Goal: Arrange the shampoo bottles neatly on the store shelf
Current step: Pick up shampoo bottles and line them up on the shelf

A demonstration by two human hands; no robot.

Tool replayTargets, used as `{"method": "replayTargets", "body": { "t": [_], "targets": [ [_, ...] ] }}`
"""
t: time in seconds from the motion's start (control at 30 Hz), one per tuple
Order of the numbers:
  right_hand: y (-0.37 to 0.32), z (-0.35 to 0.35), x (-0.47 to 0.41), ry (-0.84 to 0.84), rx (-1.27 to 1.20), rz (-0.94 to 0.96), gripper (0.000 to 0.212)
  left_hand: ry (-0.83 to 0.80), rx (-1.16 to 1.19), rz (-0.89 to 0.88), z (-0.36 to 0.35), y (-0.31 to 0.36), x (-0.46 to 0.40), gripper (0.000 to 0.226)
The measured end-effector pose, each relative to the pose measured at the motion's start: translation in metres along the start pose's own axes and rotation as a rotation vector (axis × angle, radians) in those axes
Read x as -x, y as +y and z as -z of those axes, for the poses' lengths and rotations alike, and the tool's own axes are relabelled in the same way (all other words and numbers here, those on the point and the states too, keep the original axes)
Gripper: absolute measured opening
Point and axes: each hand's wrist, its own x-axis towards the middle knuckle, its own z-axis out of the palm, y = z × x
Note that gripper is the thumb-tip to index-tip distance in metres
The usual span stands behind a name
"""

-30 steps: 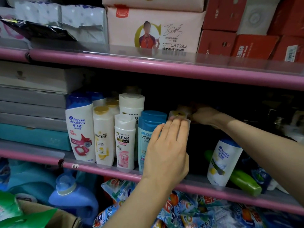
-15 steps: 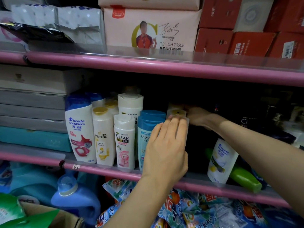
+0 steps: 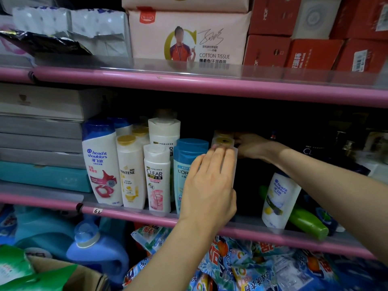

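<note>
Left hand (image 3: 207, 185) flat on 1 upright bottle (image 3: 222, 142) at centre frame (gold cap up); right hand (image 3: 251, 144) behind, grip unclear.

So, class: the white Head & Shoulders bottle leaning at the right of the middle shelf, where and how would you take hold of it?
Grip the leaning white bottle around its mid-body, from the open front. Its blue cap tilts back under the right forearm, and the green bottle crowds its right side.
</note>
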Motion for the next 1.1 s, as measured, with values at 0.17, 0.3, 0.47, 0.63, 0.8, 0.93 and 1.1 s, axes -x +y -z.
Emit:
{"method": "replayTargets", "body": {
  "t": [0.17,0.3,0.47,0.63,0.8,0.93,1.1],
  "targets": [
    [-0.002,-0.002,0.001,-0.007,0.043,-0.026,0.027,0.001,0.006,0.006,0.001,0.0,-0.001,0.068],
    [-0.003,-0.002,0.003,-0.016,0.034,-0.046,0.024,0.014,-0.001,0.007,0.0,0.0,-0.002,0.068],
    [-0.007,0.003,0.01,-0.067,0.099,-0.034,0.045,0.046,0.018,0.006,-0.004,0.0,-0.001,0.067],
    [-0.016,0.022,0.027,-0.101,0.176,-0.068,0.06,-0.018,0.157,0.055,0.003,-0.001,-0.008,0.057],
    [-0.033,0.03,0.063,0.21,0.066,-0.016,0.048,-0.062,0.279,0.12,0.027,0.002,-0.02,0.053],
    [-0.048,0.009,0.113,0.41,-0.104,0.143,0.028,0.018,0.561,0.213,0.046,0.005,-0.001,0.043],
    [-0.055,-0.065,0.171,0.27,-0.283,0.193,0.015,-0.056,0.763,0.492,0.025,-0.009,0.08,0.021]
  ]
}}
